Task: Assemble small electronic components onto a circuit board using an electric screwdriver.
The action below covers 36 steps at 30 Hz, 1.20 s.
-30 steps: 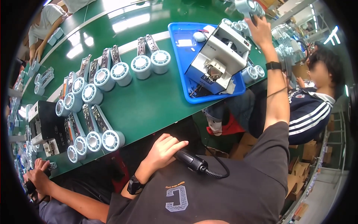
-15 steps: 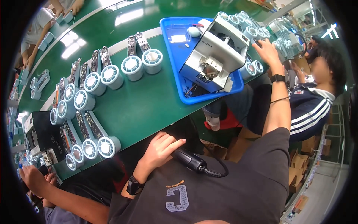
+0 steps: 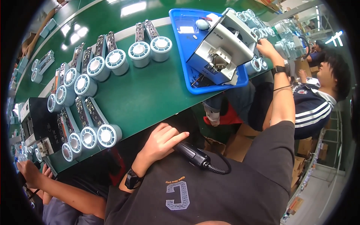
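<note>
Black corded tool [image 3: 192, 155] is being held against the dark shirt [image 3: 232, 183], 1 end of it being clamped in the curled fingers of the left hand [image 3: 161, 140]. Compared with 1 second ago, the right hand [image 3: 267, 48] is being held lower, and light-blue round-headed parts [image 3: 256, 65] are no longer being raised by it. It is being kept close to a group of them beyond the blue tray [image 3: 188, 44]; whether its fingers are being kept apart or closed on anything cannot be told. Judging by this, the lifted parts are apparently being left with that group, while the tool is being kept out of use. More such parts are being carried by the green surface [image 3: 150, 101].

As for writing, a short dark mark is being borne by the white machine [image 3: 225, 47] in the tray; pale lettering is being shown, blurred, on the black machine [image 3: 42, 120]. On the shirt, 1 large letter patch [image 3: 178, 195] is being worn below a small orange line of words [image 3: 175, 180]. A badge [image 3: 301, 92] is being displayed on a co-worker's striped jacket [image 3: 310, 117].
</note>
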Tool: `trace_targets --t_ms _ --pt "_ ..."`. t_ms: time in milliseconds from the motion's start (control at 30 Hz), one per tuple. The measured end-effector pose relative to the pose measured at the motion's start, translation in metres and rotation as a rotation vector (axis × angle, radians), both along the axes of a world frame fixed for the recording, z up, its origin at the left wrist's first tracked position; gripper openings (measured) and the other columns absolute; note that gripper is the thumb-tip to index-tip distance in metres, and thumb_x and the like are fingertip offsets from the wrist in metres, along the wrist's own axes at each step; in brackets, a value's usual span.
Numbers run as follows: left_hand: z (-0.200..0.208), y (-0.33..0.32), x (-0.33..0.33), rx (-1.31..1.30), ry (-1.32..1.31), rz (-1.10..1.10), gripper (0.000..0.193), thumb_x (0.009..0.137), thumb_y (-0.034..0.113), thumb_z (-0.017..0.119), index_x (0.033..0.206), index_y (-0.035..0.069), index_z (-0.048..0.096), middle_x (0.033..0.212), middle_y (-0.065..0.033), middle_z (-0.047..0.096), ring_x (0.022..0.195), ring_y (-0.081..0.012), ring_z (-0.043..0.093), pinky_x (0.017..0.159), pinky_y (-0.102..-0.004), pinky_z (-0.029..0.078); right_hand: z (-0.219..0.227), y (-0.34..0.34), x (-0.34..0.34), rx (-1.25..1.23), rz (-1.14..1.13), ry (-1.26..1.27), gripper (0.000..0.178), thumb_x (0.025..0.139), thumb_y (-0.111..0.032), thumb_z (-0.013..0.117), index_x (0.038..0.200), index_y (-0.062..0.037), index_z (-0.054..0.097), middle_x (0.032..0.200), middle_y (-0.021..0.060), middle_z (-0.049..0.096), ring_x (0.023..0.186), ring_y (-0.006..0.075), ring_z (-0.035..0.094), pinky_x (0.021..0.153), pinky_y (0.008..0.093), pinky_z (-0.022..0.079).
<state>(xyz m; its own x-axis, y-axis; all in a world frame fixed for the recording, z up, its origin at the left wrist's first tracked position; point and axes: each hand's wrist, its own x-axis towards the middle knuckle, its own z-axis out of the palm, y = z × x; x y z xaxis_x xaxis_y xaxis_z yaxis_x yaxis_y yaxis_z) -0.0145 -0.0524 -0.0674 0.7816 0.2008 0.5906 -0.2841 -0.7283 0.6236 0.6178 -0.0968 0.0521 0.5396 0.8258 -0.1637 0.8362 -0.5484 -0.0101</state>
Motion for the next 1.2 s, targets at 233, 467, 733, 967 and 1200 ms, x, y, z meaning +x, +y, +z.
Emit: trace_targets --t_ms 233,467,733,967,1200 --pt "0.003 0.002 -0.006 -0.080 -0.034 0.057 0.051 0.081 0.005 0.082 0.129 0.004 0.066 0.087 -0.0078 0.066 0.072 -0.0278 0.064 0.073 -0.0415 0.052 0.073 -0.010 -0.111 0.534 -0.143 -0.151 0.046 0.100 -0.036 0.078 0.123 0.0030 0.071 0.119 0.0210 0.078 0.110 0.0308 0.075 0.095 0.0387 0.056" --pt "0.032 0.016 -0.010 -0.254 -0.018 0.175 0.050 0.082 0.005 0.084 0.127 0.005 0.064 0.094 -0.0094 0.070 0.077 -0.0292 0.068 0.071 -0.0418 0.053 0.091 -0.063 -0.318 -0.403 1.236 1.244 0.024 0.098 -0.026 0.084 0.100 -0.0030 0.075 0.100 0.0076 0.077 0.078 0.0219 0.073 0.058 0.0307 0.052" --pt "0.059 0.014 0.028 -0.357 0.041 0.208 0.067 0.078 0.007 0.090 0.135 0.005 0.056 0.105 -0.0116 0.069 0.089 -0.0346 0.069 0.077 -0.0454 0.054 -0.043 -0.087 -0.461 0.937 0.233 1.475 0.092 0.088 -0.043 0.092 0.155 -0.0014 0.045 0.160 0.0285 0.044 0.153 0.0423 0.042 0.126 0.0559 0.032" --pt "0.091 0.077 0.046 -0.236 0.063 0.110 0.063 0.089 0.028 0.086 0.139 0.007 0.056 0.135 -0.0152 0.063 0.127 -0.0367 0.058 0.111 -0.0505 0.043 -0.023 -0.033 -0.413 1.540 0.429 1.294 0.055 0.103 -0.038 0.073 0.138 -0.0028 0.051 0.144 0.0289 0.057 0.107 0.0342 0.068 0.094 0.0449 0.057" --pt "0.070 0.091 0.097 0.363 0.263 0.875 0.057 0.087 0.040 0.085 0.129 0.008 0.063 0.144 -0.0153 0.060 0.143 -0.0373 0.049 0.124 -0.0691 0.025 -0.020 0.007 -0.433 1.580 0.320 0.955 0.055 0.102 -0.029 0.073 0.140 0.0000 0.047 0.114 0.0234 0.065 0.067 0.0220 0.064 0.060 0.0324 0.056"
